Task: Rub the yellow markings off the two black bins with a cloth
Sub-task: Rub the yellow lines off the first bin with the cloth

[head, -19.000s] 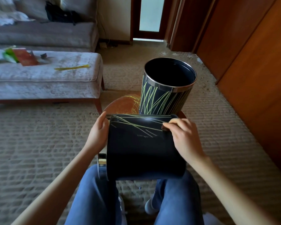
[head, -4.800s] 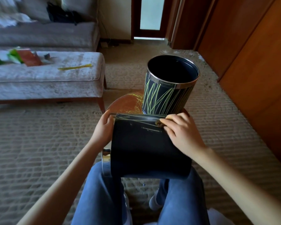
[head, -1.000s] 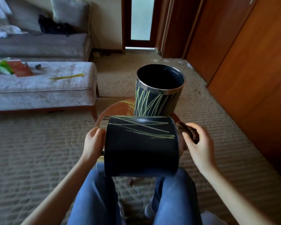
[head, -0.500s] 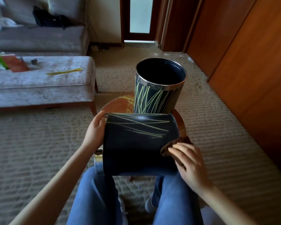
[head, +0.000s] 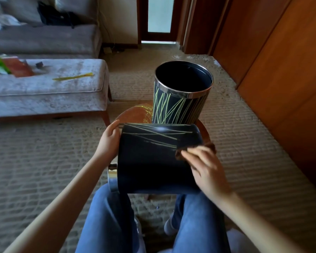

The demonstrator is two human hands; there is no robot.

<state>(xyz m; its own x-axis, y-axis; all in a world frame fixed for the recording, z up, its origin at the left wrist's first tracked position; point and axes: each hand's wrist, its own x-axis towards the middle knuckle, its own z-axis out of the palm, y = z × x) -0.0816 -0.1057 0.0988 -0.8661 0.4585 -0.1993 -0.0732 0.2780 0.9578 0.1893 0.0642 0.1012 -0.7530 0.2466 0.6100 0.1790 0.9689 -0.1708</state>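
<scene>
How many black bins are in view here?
2: one bin lies sideways across the person's lap; the other bin stands upright on the round wooden table just beyond.

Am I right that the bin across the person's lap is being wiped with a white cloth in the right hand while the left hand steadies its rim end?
Not quite: the cloth is dark brown, not white, as the head view shows. The rest holds: the right hand presses it on the lying bin while the left hand steadies the rim end.
</scene>
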